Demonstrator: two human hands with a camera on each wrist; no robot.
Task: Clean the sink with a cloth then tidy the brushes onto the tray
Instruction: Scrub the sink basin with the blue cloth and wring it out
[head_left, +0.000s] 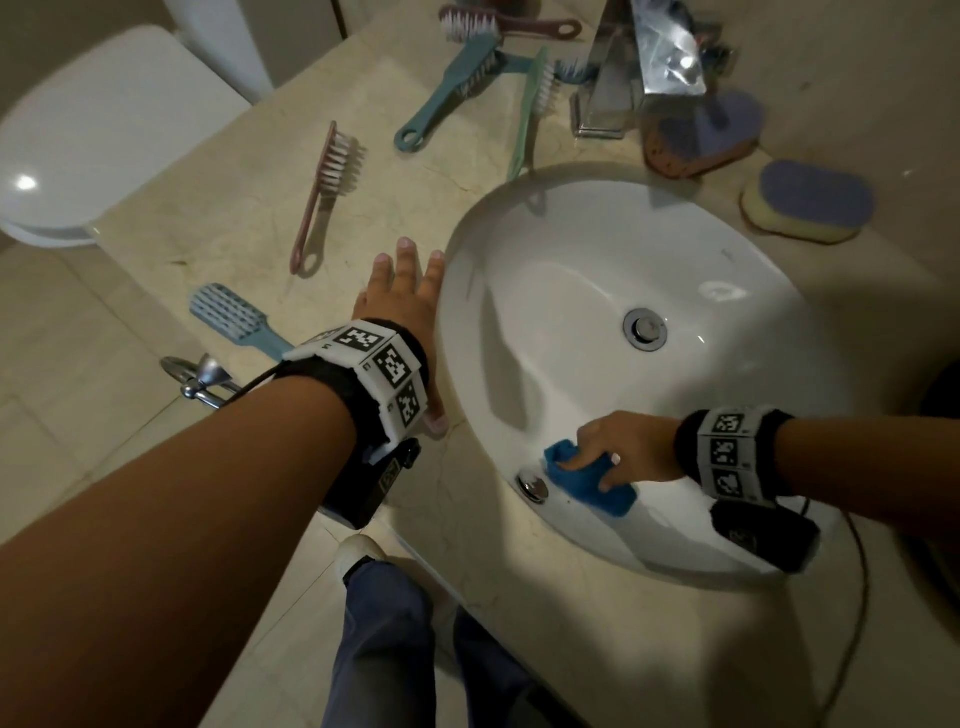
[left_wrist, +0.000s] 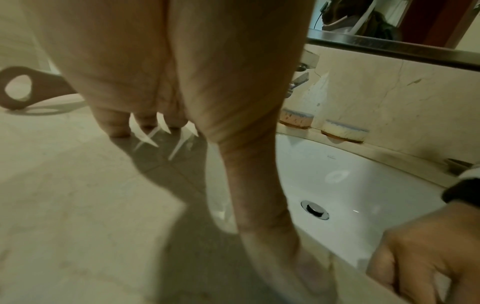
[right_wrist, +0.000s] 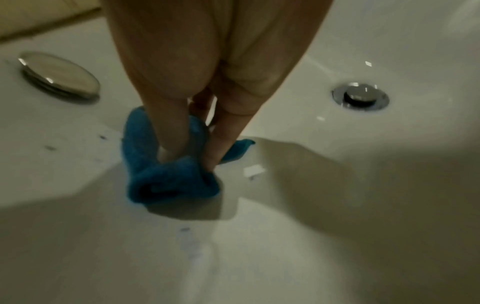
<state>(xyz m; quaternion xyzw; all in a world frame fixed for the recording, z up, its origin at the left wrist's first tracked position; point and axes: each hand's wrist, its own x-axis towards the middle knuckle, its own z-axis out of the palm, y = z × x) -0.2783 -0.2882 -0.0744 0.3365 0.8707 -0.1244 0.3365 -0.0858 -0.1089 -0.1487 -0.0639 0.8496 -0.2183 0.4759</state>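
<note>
Nearest the person, the right hand (head_left: 623, 447) pressed a bunched blue cloth (head_left: 589, 480) against the inner front wall of the white sink (head_left: 597, 249), its fingers curled down onto the fabric and pinching it. In the right-wrist view the fingertips (right_wrist: 171, 148) dug into the cloth's folds, and a few dark specks lay on the porcelain beside it. The chrome overflow cap (head_left: 533, 487) sat just left of the cloth — close, apart from it.

The left hand (head_left: 402, 301) lay flat on the beige stone counter (head_left: 208, 218) just beside the sink's left rim, fingers straight and slightly spread, holding nothing; the thumb rested along the rim's edge.

Farther into the basin, the chrome drain (head_left: 645, 328) sat at the bottom.

Left of the left hand, a light blue brush (head_left: 231, 317) lay bristles-up near the counter's front edge. Beyond the fingers lay a pink brush (head_left: 324, 192), on its side. Farther back — near the chrome faucet (head_left: 639, 73) — a teal brush (head_left: 452, 93), a light green brush (head_left: 530, 109) and a mauve brush (head_left: 498, 26) lay loosely together, the green one's handle reaching toward the sink's rim. Right of the faucet sat a heart-shaped sponge (head_left: 701, 140) and an oval yellow sponge (head_left: 810, 202), both with purple tops.
</note>
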